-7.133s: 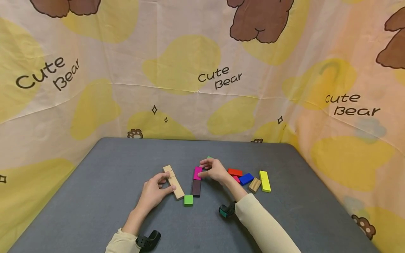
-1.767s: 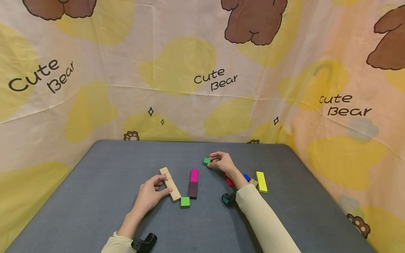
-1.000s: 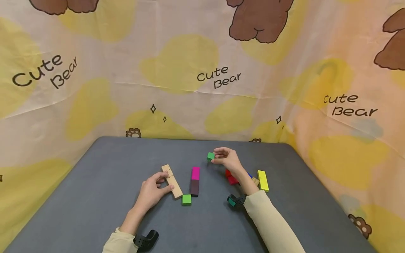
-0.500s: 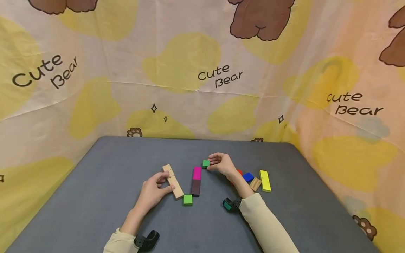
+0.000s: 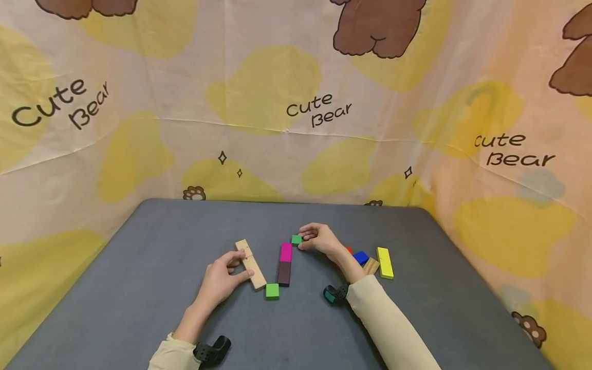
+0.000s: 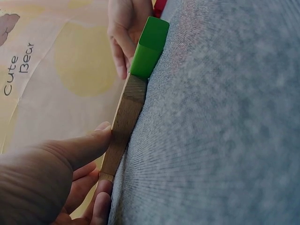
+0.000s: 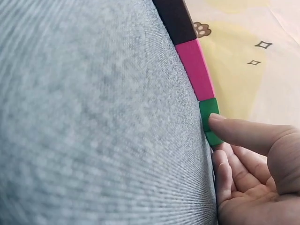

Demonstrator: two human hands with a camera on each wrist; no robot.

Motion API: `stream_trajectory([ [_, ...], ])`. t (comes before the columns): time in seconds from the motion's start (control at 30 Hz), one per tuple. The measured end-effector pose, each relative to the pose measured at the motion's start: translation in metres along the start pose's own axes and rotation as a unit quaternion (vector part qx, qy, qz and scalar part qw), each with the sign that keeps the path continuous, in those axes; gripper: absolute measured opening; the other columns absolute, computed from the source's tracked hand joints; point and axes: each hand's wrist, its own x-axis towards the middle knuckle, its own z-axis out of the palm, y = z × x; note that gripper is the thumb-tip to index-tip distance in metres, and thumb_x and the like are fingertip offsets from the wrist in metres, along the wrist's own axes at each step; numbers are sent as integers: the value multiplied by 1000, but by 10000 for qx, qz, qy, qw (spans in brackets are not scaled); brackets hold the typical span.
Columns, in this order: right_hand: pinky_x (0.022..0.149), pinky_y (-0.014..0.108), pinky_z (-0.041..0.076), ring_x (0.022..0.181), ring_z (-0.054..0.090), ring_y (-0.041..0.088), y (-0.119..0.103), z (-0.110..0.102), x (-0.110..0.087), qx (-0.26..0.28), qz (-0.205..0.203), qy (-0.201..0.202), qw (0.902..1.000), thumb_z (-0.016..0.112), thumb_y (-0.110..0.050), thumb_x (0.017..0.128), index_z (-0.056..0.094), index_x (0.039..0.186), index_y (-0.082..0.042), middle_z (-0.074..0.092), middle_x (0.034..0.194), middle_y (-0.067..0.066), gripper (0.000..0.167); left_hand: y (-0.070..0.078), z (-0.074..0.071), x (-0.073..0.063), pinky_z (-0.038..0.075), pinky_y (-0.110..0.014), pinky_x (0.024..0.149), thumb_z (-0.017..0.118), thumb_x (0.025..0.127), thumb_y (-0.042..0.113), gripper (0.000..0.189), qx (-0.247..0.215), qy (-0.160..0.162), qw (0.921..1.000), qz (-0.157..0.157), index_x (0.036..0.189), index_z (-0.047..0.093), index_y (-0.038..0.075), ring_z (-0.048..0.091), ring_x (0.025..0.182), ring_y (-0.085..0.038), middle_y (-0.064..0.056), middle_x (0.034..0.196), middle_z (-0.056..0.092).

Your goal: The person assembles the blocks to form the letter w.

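My left hand [image 5: 223,277] holds a row of plain wooden blocks [image 5: 253,270] by its left side, thumb near the front end and fingers near the back; the left wrist view shows the wood grain [image 6: 123,126] between them. At the row's front end sits a light green block [image 5: 272,292]. A dark purple block [image 5: 284,274] and a magenta block [image 5: 286,252] lie end to end to the right. My right hand [image 5: 322,240] pinches a darker green block [image 5: 296,240] at the magenta block's far end; in the right wrist view its thumb presses the green face [image 7: 209,112].
Right of the right forearm lie a blue block [image 5: 361,257], a striped wooden piece [image 5: 371,266] and a yellow block [image 5: 385,262]. Red pieces [image 5: 349,250] are partly hidden by that arm. A bear-print cloth [image 5: 259,92] hangs behind the grey table [image 5: 194,226].
The right hand has left the magenta block, lifted the darker green block, then brought it down and leftward to that block's far end. The left hand keeps its hold on the wooden blocks.
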Motion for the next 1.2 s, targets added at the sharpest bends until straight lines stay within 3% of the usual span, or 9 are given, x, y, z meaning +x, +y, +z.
stream_trajectory([
  [0.73, 80, 30, 52, 98, 59, 23, 0, 1, 0, -34, 0, -67, 10000, 79, 6, 80, 62, 123, 4, 66, 113, 12, 46, 0, 1, 0, 50, -48, 93, 82, 83, 20, 48, 0, 37, 10000, 25, 126, 65, 4, 60, 111, -31, -14, 123, 64],
  [1.2, 82, 29, 50, 111, 53, 40, -3, 0, -1, -30, 16, -269, 9996, 76, 5, 82, 55, 128, 10, 59, 124, 25, 51, 1, 0, -1, 50, -48, 93, 81, 84, 19, 50, -11, 24, 10000, 68, 127, 64, 3, 60, 111, -32, -15, 124, 64],
])
